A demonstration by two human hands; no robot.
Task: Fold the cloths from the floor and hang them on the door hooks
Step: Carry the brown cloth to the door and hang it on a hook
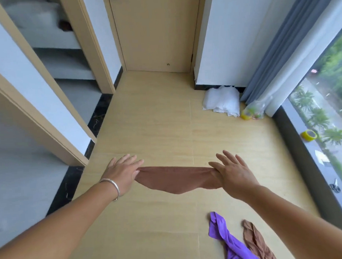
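A brown cloth (176, 179) hangs stretched in the air between my two hands, above the floor. My left hand (123, 171) pinches its left corner under the thumb, the other fingers straight. My right hand (232, 172) pinches the right corner the same way. A purple cloth (226, 238) and another brown cloth (256, 240) lie crumpled on the wooden floor at the lower right. The closed beige door (155, 33) stands straight ahead; no hooks show on the part in view.
A white plastic bag (221, 101) and a clear bag with yellow tape (253, 111) lie by the grey curtain (276, 54). A yellow tape roll (309, 135) sits on the window sill at right. Open doorways (54, 90) line the left side.
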